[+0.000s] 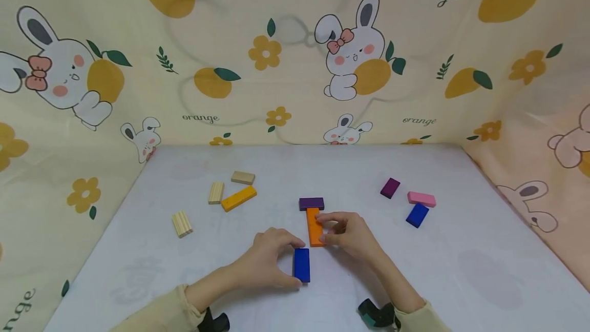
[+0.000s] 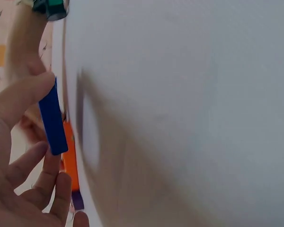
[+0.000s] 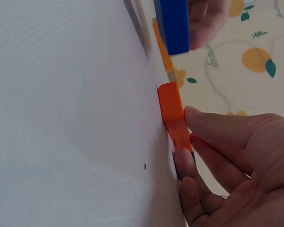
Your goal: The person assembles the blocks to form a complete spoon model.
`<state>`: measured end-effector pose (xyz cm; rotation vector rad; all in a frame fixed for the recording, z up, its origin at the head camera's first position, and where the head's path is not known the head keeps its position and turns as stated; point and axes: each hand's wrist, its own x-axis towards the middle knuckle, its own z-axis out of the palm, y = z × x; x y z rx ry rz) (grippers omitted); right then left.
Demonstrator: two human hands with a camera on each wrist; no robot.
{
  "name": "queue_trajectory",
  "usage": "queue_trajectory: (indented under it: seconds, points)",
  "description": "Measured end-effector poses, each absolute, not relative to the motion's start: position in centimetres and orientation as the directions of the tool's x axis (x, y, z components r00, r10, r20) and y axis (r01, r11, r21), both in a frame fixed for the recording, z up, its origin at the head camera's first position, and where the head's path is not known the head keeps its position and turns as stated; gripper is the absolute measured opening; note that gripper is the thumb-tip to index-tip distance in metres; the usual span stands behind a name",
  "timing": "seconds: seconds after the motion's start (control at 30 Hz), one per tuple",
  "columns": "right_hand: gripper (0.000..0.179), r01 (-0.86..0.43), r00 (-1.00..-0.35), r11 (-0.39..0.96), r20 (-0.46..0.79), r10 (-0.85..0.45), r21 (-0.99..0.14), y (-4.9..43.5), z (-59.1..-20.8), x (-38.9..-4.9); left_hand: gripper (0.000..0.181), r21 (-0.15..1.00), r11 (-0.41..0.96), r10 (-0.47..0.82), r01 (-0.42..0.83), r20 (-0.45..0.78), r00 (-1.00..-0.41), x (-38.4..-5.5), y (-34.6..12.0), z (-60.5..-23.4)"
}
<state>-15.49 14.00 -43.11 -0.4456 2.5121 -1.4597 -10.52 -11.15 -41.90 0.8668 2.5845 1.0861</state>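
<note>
My left hand [image 1: 265, 260] pinches a blue wooden block [image 1: 301, 265] lengthwise, thumb at its near end and fingertips at its far end. The left wrist view shows that blue block [image 2: 53, 123] raised off the table, with its shadow cast below. Just beyond it, an orange block [image 1: 314, 227] lies on the table, pointing away from me. The thumb and fingers of my right hand [image 1: 352, 234] grip this orange block at its right side and edges. A dark purple block [image 1: 311, 203] lies crosswise at the orange block's far end, forming a T with it.
On the left of the white table [image 1: 258, 311] lie a yellow-orange block [image 1: 238, 199] and several pale wooden blocks [image 1: 182, 224]. To the right are a maroon block [image 1: 390, 188], a pink block [image 1: 421, 199] and another blue block [image 1: 417, 215]. Patterned cloth [image 1: 295, 91] rises behind.
</note>
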Motion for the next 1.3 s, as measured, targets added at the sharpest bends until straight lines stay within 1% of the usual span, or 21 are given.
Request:
queue_trajectory:
  seconds: [0.2, 0.43, 0.6, 0.77, 1.13, 1.3]
  points:
    - [0.035, -0.177, -0.926, 0.46, -0.01, -0.376, -0.87, 14.0, -43.1, -15.6, 0.058, 0.714, 0.539, 0.59, 0.446, 0.059, -0.806, -10.4, -9.7, -42.1]
    - [0.034, -0.178, -0.927, 0.459, -0.008, -0.374, -0.87, 14.0, -43.0, -15.6, 0.055, 0.681, 0.559, 0.597, 0.474, 0.066, -0.799, -10.3, -8.7, -42.0]
    - [0.034, -0.17, -0.931, 0.465, -0.014, -0.366, -0.869, 14.0, -43.0, -15.6, 0.057, 0.712, 0.544, 0.605, 0.445, 0.035, -0.795, -10.4, -8.2, -42.2]
    - [0.034, -0.17, -0.931, 0.469, -0.016, -0.365, -0.867, 14.0, -43.0, -15.5, 0.06, 0.72, 0.534, 0.603, 0.444, 0.045, -0.797, -10.3, -8.0, -42.4]
    - [0.033, -0.192, -0.926, 0.471, -0.001, -0.379, -0.861, 14.2, -43.3, -15.5, 0.059, 0.753, 0.53, 0.565, 0.39, 0.029, -0.825, -10.6, -7.4, -42.3]
    - [0.033, -0.181, -0.926, 0.469, -0.01, -0.376, -0.865, 14.2, -43.2, -15.6, 0.055, 0.768, 0.514, 0.548, 0.382, 0.049, -0.835, -10.7, -6.9, -42.3]
